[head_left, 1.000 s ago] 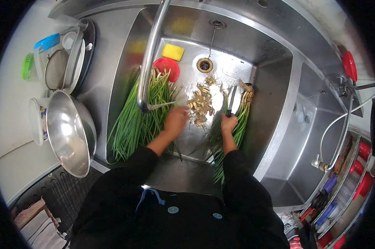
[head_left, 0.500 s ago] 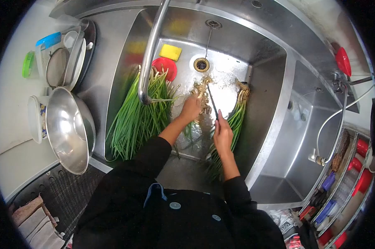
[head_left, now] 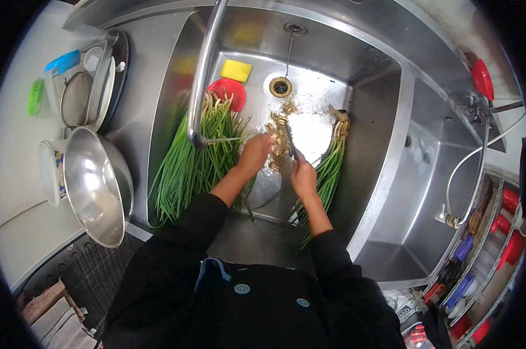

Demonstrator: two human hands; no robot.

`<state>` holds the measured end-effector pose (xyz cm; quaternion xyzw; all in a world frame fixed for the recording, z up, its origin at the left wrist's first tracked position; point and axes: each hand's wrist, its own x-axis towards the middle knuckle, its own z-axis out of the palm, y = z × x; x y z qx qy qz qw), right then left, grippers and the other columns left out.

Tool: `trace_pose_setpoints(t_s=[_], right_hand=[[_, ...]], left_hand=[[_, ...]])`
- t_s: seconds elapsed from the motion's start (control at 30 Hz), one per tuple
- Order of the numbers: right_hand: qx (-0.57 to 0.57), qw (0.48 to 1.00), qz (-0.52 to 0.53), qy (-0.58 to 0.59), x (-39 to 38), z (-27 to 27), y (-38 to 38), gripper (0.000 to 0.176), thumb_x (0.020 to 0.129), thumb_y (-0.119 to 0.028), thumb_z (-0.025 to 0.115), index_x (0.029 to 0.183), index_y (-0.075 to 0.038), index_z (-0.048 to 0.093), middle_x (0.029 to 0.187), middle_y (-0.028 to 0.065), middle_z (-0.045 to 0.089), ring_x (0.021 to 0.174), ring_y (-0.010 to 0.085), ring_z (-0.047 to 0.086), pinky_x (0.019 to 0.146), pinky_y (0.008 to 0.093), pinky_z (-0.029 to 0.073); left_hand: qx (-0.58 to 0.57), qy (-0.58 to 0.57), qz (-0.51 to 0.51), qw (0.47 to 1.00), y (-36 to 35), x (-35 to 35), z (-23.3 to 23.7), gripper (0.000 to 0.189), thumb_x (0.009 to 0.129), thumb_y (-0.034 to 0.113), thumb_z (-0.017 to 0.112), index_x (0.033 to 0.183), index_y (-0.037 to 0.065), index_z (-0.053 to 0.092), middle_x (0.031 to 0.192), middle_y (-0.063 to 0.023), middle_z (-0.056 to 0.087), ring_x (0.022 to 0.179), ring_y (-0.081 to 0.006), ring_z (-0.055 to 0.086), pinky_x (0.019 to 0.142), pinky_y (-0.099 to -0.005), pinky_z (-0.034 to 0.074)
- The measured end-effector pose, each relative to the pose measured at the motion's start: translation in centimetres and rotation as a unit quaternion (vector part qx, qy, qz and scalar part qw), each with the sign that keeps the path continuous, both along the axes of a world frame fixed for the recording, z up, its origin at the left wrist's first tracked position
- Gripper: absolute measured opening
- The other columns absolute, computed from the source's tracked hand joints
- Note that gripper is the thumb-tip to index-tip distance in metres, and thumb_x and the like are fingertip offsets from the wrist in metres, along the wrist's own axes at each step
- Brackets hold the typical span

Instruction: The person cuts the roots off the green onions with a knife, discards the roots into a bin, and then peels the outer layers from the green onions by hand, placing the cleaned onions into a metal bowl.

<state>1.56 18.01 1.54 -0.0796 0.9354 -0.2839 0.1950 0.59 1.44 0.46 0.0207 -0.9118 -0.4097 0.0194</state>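
My right hand [head_left: 304, 175] is closed round the handle of a knife [head_left: 290, 138], its dark narrow blade pointing up the sink. Just left of it, my left hand [head_left: 257, 152] is closed; green leaves show below its wrist, apparently from green onions in its grip, though the fingers hide most of them. Between the hands lies a pile of cut root ends [head_left: 279, 131] on the wet sink floor. A large heap of green onions [head_left: 196, 157] fills the sink's left side. On the right rests a smaller bunch of green onions [head_left: 333, 154], roots toward the back.
The steel sink [head_left: 373, 116] has a drain [head_left: 280, 87] at the back. A tap [head_left: 202, 87] runs a thin stream near my left hand. A yellow sponge [head_left: 236, 70] and red plate [head_left: 231, 93] lie behind the heap. A steel bowl [head_left: 97, 186] stands left.
My left hand has moved left and down, away from the root ends, toward the large heap. My right hand and the knife have shifted slightly left.
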Motion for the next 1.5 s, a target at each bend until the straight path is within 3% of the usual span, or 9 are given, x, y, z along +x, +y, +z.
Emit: trace_pose_setpoints(t_s=[0.1,0.23,0.3,0.37,0.6,0.8,0.93,1.13,1.5], right_hand=[[-0.113,0.980,-0.159,-0.033,-0.7,1.0,-0.2,0.031,0.083,-0.016,0.049,0.110,0.000,0.047,0.084,0.0246,0.058,0.078,0.0398,0.056,0.068,0.0442,0.044],[-0.065,0.978,-0.196,0.037,-2.3,0.7,2.7,0.031,0.078,-0.013,0.056,0.106,-0.001,0.050,0.077,0.0219,0.059,0.072,0.0368,0.058,0.066,0.0426,0.045],[0.034,0.967,-0.248,0.049,-3.7,-0.2,5.1,0.027,0.070,-0.012,0.062,0.090,0.004,0.057,0.081,0.0231,0.060,0.078,0.0373,0.059,0.068,0.0415,0.046],[0.096,0.949,-0.296,0.053,-4.8,-1.8,6.9,0.028,0.070,-0.015,0.063,0.088,0.006,0.057,0.081,0.0258,0.059,0.079,0.0390,0.058,0.068,0.0426,0.047],[0.155,0.941,-0.297,-0.052,-4.4,-7.2,7.7,0.020,0.072,-0.010,0.062,0.076,0.009,0.058,0.078,0.0260,0.060,0.073,0.0400,0.059,0.066,0.0433,0.049],[0.033,0.948,-0.317,-0.008,-3.5,-5.6,8.1,0.020,0.067,-0.010,0.064,0.073,0.008,0.059,0.068,0.0230,0.059,0.068,0.0336,0.061,0.061,0.0394,0.046],[-0.097,0.942,-0.315,-0.063,-1.1,-1.7,5.8,0.023,0.065,-0.012,0.065,0.074,0.008,0.058,0.063,0.0216,0.058,0.061,0.0271,0.061,0.057,0.0378,0.045],[-0.160,0.954,-0.252,-0.007,1.8,1.8,1.3,0.021,0.067,-0.013,0.067,0.064,0.002,0.053,0.049,0.0058,0.050,0.042,0.0129,0.046,0.043,0.0308,0.039],[-0.118,0.955,-0.271,0.033,-2.0,1.3,5.6,0.028,0.077,-0.017,0.061,0.087,0.007,0.054,0.065,0.0117,0.058,0.056,0.0234,0.056,0.057,0.0334,0.044]], left_hand=[[0.248,-0.232,0.045,0.939,-1.9,0.4,1.1,0.019,0.085,0.016,0.044,0.084,0.002,0.056,0.061,-0.0031,0.050,0.055,-0.0124,0.049,0.052,-0.0287,0.041],[0.114,-0.222,0.057,0.967,-8.0,0.8,3.8,0.017,0.084,0.013,0.045,0.084,0.005,0.060,0.074,-0.0066,0.061,0.063,-0.0229,0.057,0.056,-0.0328,0.046],[-0.142,0.059,-0.044,0.987,-13.6,0.2,2.8,0.012,0.075,0.008,0.051,0.081,-0.001,0.057,0.062,-0.0083,0.054,0.053,-0.0199,0.053,0.052,-0.0312,0.044],[-0.064,-0.190,0.116,0.973,-16.1,-0.8,5.6,0.021,0.076,0.011,0.052,0.093,-0.002,0.054,0.075,-0.0174,0.057,0.072,-0.0319,0.057,0.068,-0.0383,0.045],[-0.439,-0.106,0.065,0.890,-15.6,5.3,-5.3,0.073,0.078,0.021,0.057,0.134,0.002,0.013,0.135,-0.0222,0.021,0.124,-0.0393,0.020,0.096,-0.0503,0.023],[-0.280,-0.170,0.034,0.944,-4.7,2.1,3.7,0.052,0.076,0.021,0.057,0.123,0.005,0.041,0.132,-0.0194,0.030,0.124,-0.0370,0.024,0.096,-0.0526,0.021],[0.164,-0.146,0.046,0.975,3.7,0.4,-1.1,0.042,0.072,0.022,0.065,0.105,0.000,0.053,0.097,-0.0183,0.058,0.092,-0.0297,0.055,0.084,-0.0350,0.041],[0.233,-0.145,0.133,0.952,8.5,-4.3,-3.9,0.040,0.075,0.023,0.063,0.104,0.001,0.048,0.082,-0.0153,0.059,0.077,-0.0261,0.057,0.072,-0.0334,0.044],[0.634,-0.286,0.171,0.698,7.2,-3.4,-2.4,0.045,0.080,0.023,0.056,0.117,0.011,0.034,0.109,-0.0053,0.048,0.108,-0.0199,0.042,0.092,-0.0367,0.032]])
